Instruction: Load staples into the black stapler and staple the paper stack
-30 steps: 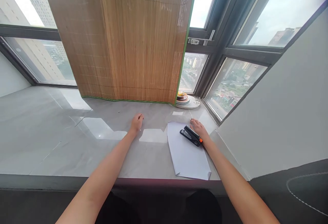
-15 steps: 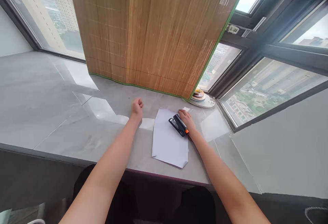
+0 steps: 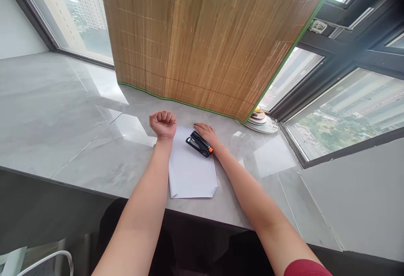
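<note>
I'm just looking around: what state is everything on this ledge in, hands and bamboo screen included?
White paper: lying flat, near corners bent.
Stapler: lying on the paper, not lifted.
Left hand: closed in a fist.
Right hand: open, fingers outstretched, close against the stapler.
Plates: stacked, partly hidden by the screen.
Bamboo screen: spread out, slightly wavy.

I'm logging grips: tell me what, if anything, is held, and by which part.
No hold shows: the left hand is a fist, nothing visible in it; the right hand lies beside the stapler, not gripping it.
</note>
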The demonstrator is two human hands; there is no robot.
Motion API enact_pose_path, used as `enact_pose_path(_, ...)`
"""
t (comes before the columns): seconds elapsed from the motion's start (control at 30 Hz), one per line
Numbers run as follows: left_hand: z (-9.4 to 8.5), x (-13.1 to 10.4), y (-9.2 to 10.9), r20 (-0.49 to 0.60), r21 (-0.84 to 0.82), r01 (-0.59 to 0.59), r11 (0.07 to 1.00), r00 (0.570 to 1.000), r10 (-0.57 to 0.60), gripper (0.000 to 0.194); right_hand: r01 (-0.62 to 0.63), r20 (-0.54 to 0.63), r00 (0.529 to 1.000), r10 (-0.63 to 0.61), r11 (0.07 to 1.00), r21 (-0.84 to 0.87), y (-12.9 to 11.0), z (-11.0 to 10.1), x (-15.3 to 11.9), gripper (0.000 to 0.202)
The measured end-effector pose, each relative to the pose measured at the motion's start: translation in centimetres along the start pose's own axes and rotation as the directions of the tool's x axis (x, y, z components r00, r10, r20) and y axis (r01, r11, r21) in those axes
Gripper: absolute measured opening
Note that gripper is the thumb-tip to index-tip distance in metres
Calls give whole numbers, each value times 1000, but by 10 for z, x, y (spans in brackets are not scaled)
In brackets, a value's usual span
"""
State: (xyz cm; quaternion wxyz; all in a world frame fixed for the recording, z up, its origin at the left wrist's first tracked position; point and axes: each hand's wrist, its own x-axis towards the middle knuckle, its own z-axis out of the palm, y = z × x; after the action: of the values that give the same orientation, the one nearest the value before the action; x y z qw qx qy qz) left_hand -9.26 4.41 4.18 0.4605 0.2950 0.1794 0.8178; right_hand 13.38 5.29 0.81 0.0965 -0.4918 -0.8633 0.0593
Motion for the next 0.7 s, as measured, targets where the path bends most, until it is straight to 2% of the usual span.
enact_pose_path(0.23, 3, -4, -2, 39, 36, 140, 990, 989, -141, 63, -120, -105, 989, 104, 980, -157, -11, -7, -15, 34)
enact_pose_path(0.3, 3, -4, -2, 59, -7, 143, 990, 988, -142, 62, -113, -78, 992, 98, 970, -215, -14, -13, -23, 31)
enact_pose_path(0.4, 4, -5, -2, 54, -86, 174, 981, 984, -170, 61, -50, 22, 998, 59, 961, -270, -12, -22, -37, 27)
enact_pose_path(0.53, 8, -7, -3, 62, -204, 271, 941, 963, -264, 59, -46, 110, 991, 80, 960, -277, 7, -29, -59, 26)
enact_pose_path(0.7, 14, -11, -5, 143, -252, 395, 884, 918, -370, 56, -66, 93, 991, 92, 965, -254, 43, -37, -100, 17)
